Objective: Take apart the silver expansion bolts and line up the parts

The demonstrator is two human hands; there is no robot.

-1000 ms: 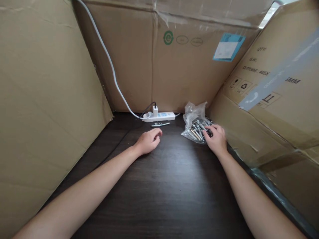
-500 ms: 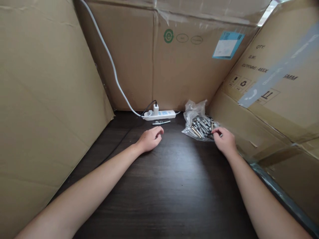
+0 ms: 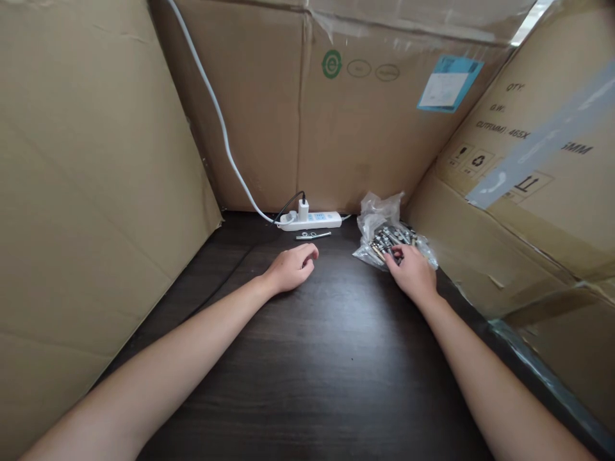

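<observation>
My right hand point(image 3: 414, 274) is at the front of a clear plastic bag point(image 3: 379, 208), its thumb and fingers closed around a metal bolt among the heaped bolts. Several silvery and brassy expansion bolts point(image 3: 379, 243) lie in the bag's wide mouth; my fingers hide some of them. My left hand point(image 3: 291, 267) rests on the dark tabletop with fingers loosely bent, the thumb apart from them, and nothing visible in it. Just beyond it lie a slim metal rod point(image 3: 314, 237) and small rings point(image 3: 312, 234), apart from the hand.
Behind the loose parts sits a white power strip point(image 3: 331, 220) with a plugged-in charger point(image 3: 303, 210). Its white cable point(image 3: 221, 121) climbs the back carton, and a black cord point(image 3: 225, 280) crosses the table at left. Cardboard walls point(image 3: 86, 192) stand left, behind and right.
My right hand has moved left from the bag's right edge onto the bolts. The bag's right side has spread slightly. My left hand keeps its place while the view shifts a little.
</observation>
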